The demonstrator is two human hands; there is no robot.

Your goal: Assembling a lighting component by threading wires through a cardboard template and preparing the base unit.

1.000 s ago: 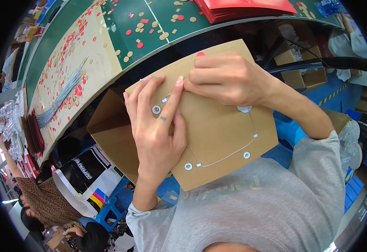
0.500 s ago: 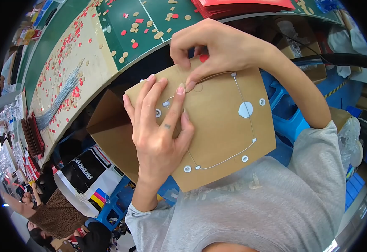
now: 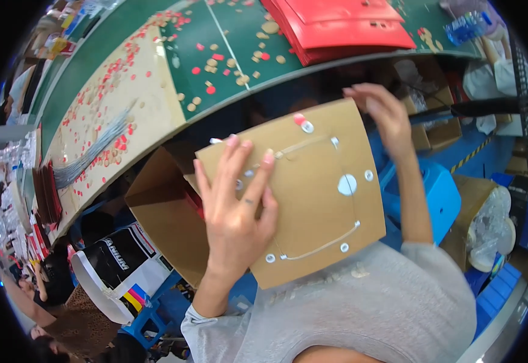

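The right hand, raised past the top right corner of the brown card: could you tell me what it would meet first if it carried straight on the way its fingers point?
Probably the edge of the green table. The right hand has its fingers aimed up and left, just under the stack of red sheets; depth is unclear.

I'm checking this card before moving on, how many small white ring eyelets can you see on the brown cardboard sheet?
5 clear on the cardboard sheet: top centre, upper right, right edge, bottom middle, bottom left. The left hand may hide more.

Green worktable (image 3: pixel 228 66), blue stool (image 3: pixel 439 193)
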